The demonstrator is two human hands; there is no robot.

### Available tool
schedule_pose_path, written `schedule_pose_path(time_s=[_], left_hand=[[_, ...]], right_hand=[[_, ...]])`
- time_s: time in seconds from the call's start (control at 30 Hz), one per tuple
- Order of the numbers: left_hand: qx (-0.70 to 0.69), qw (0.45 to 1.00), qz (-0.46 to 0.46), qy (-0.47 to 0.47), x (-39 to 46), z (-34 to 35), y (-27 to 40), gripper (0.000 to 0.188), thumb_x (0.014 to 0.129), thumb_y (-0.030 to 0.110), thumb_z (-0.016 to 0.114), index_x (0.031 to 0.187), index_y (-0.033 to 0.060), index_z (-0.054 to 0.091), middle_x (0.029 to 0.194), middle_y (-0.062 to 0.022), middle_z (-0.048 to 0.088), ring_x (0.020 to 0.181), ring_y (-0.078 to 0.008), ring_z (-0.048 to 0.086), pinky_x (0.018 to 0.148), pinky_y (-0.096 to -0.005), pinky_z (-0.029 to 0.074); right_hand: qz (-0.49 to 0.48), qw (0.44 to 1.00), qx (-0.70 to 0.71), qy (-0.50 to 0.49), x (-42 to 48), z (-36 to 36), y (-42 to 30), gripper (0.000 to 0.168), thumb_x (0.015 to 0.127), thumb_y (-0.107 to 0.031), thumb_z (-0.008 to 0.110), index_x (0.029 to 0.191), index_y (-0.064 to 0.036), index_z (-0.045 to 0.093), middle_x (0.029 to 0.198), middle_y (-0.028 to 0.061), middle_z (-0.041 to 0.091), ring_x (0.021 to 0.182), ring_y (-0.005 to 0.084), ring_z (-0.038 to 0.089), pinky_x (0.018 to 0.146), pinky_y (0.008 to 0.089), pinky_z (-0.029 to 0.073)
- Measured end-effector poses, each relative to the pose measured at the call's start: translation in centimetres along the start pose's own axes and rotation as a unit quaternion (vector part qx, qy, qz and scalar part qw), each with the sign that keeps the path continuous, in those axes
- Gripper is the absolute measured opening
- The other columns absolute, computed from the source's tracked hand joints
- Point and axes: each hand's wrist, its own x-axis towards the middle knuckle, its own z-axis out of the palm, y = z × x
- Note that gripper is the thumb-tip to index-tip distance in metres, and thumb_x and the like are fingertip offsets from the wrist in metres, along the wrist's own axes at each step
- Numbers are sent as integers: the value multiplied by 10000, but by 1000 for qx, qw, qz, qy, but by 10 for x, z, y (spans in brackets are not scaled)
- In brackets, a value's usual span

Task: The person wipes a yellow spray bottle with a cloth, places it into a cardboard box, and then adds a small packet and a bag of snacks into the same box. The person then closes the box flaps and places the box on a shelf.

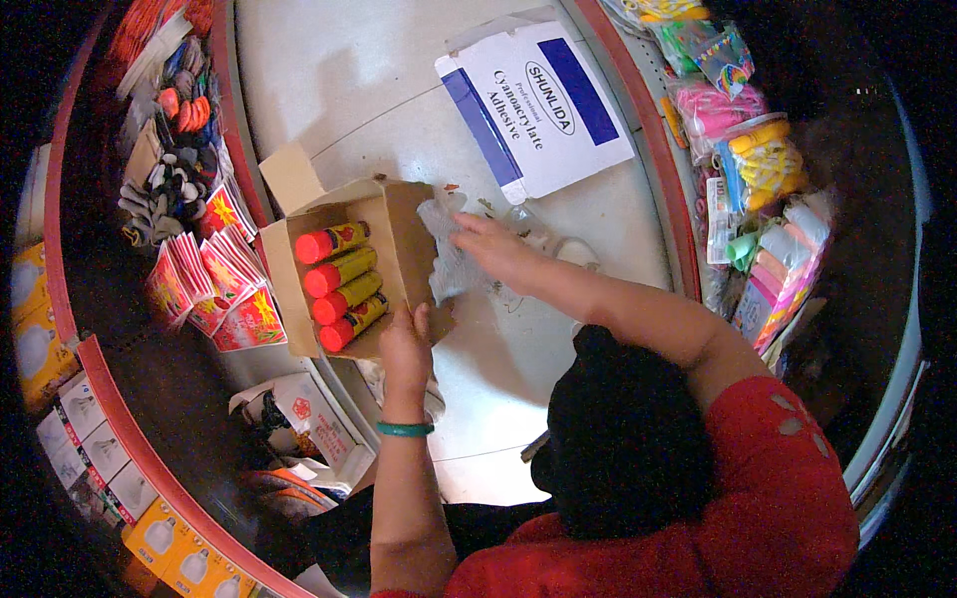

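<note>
My left hand (pixel 406 345) grips the near side wall of an open cardboard box (pixel 407 247), tilted up at the left shelf's edge. Several tubes with red caps and yellow-green bodies (pixel 344 273) lie side by side in the box. My right hand (pixel 490 247) is at the box's right, its fingers on a crumpled whitish cloth or paper (pixel 448 254) against the box's outer side. Whether the fingers pinch it cannot be told. Beyond, a flat white and blue carton (pixel 534 105) printed as cyanoacrylate adhesive lies on the tiled floor.
Red packets (pixel 239 299) and gloves (pixel 172 187) fill the left shelf. Bagged colourful goods (pixel 725 112) line the right shelf. Clear plastic and a pale round thing (pixel 576 250) lie on the floor beyond my right forearm. An opened white box (pixel 321 418) stands at lower left; boxed bulbs (pixel 161 534) are below.
</note>
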Motion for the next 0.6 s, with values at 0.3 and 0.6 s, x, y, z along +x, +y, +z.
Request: schedule_pose_path(time_s=[0.3, 0.6], left_hand=[[51, 997, -17, -51, -53, -19, -16, 207, 860, 245, 508, 917, 48, 539, 725, -217, 599, 646, -414, 572, 564, -484, 450], [56, 973, -34, -221, -91, -22, -65, 281, 836, 210, 533, 1051, 33, 568, 858, -238, 602, 794, -393, 577, 714, -448, 465]], right_hand=[[-188, 979, -36, 70, 21, -19, -3, 411, 860, -164, 469, 1233, 7, 439, 1131, 171, 549, 1047, 230, 518, 906, 306, 384], [-157, 983, -91, 19, 24, -19, 17, 401, 893, -190, 440, 1250, -8, 431, 1196, 124, 513, 1092, 182, 469, 939, 289, 354]])
